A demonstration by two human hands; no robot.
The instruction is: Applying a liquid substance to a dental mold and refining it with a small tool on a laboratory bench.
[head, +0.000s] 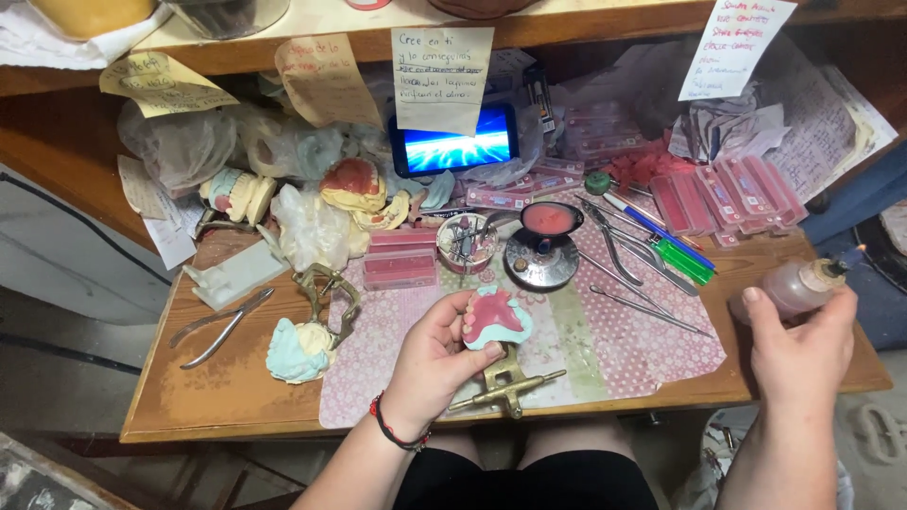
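The left hand (436, 357) grips a pink and pale blue denture model (497, 316), thumb across its front edge, above the patterned cloth (605, 349) on the wooden table (227, 392). Just below the hand lies a brass hinged frame (505, 387). The right hand (798, 345) is closed around a small plastic bottle (792, 286) at the table's right edge, well apart from the left. Between them, further back, sit a metal burner with a spoon of pink wax (546, 236) and several metal tools (642, 283). Pliers (222, 326) lie far left.
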